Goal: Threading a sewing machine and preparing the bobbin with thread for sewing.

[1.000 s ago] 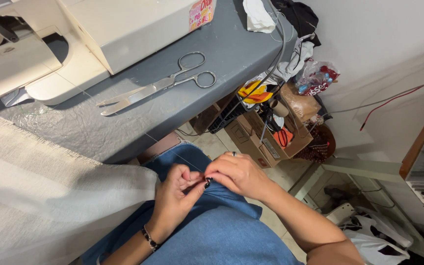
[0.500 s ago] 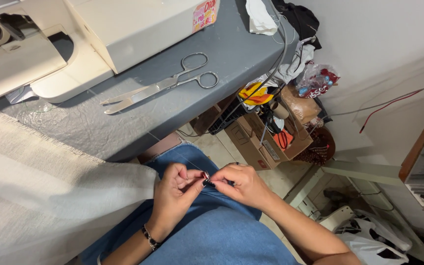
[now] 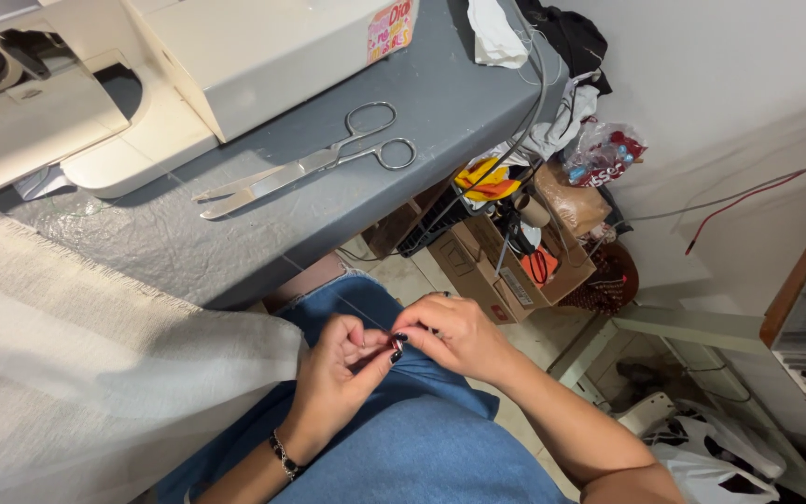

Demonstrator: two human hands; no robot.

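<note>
Scissors (image 3: 305,163) lie on grey table (image 3: 440,112) beside sewing machine (image 3: 170,65).

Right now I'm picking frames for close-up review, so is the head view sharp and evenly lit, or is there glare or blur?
Head view: sharp overall, soft even light; mild sheen on the scissors; the left hand and right hand are crisp, whatever they pinch too small to see.

Pink-yellow sticker (image 3: 391,25) on white sewing machine (image 3: 263,56); crinkled red-clear snack bag (image 3: 602,154) and brown cardboard box (image 3: 496,266) beside table.
</note>
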